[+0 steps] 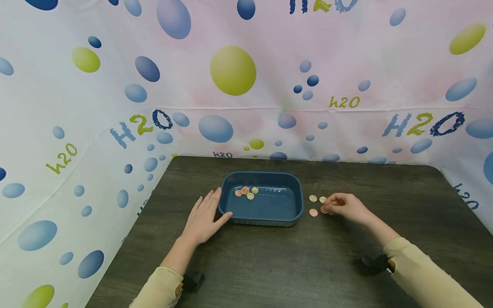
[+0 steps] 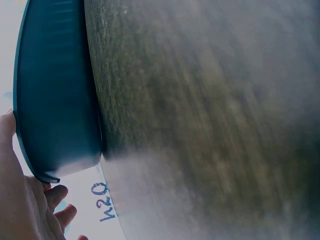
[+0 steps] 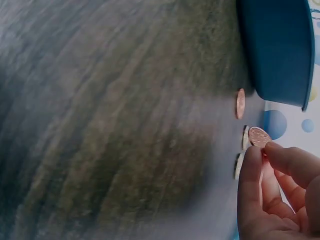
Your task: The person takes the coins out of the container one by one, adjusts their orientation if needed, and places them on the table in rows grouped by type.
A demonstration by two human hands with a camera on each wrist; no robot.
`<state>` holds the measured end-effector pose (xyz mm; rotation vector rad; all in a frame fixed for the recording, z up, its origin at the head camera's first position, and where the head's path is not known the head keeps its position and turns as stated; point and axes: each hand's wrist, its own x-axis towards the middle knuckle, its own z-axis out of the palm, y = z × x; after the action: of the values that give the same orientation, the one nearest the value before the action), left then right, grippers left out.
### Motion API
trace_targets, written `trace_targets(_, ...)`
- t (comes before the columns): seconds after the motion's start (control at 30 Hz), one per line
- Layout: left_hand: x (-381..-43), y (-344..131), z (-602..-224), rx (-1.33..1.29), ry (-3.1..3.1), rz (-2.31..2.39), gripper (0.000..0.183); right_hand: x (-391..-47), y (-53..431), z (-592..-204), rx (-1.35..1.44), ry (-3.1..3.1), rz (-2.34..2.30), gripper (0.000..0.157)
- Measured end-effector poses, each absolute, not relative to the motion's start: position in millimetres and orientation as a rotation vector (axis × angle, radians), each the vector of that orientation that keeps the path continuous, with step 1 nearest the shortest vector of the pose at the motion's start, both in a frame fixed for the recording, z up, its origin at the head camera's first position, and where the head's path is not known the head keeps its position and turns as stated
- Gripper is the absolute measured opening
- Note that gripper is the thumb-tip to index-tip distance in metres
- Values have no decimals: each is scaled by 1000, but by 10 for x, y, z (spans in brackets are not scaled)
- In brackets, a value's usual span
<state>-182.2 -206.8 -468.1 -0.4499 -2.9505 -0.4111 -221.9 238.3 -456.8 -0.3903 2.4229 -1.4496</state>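
A blue rectangular dish [image 1: 265, 216] stands on the table, with several copper and gold coins [image 1: 245, 190] lying in its left part. My left hand [image 1: 204, 217] rests at the dish's left end, fingers straight and spread, thumb at the near corner. In the left wrist view its fingers overlap the dish's rim [image 2: 20, 100]. To the right of the dish, my right hand [image 1: 346, 206] pinches a copper coin [image 3: 259, 136] between thumb and fingertips. Close by on the table lie a gold coin [image 1: 313, 198], another gold coin [image 1: 322, 199] and a copper coin [image 1: 313, 212].
The dark wood-grain table [image 1: 269, 265] ends at the back against a white curtain [image 1: 262, 98] printed with blue and green dots and H2O lettering. Dark straps with small devices [image 1: 379, 264] sit on both wrists below cream sleeves [image 1: 423, 269].
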Motion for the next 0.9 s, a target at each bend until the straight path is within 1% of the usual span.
trace_targets(0.3, -1826, -2074, -4697, -439, -2965, -405, 89, -2208, 2351, -4641, -403, 2554, -1314, 12)
trace_targets(0.53, -1819, -2074, -4687, -439, -2978, -413, 88, -2220, 2339, -4687, -470, 2715, -1169, 5)
trace_targets(0.9, -1819, -2074, -4681, -445, -2967, -417, 88, -2209, 2317, -4692, -487, 2783, -1140, 7)
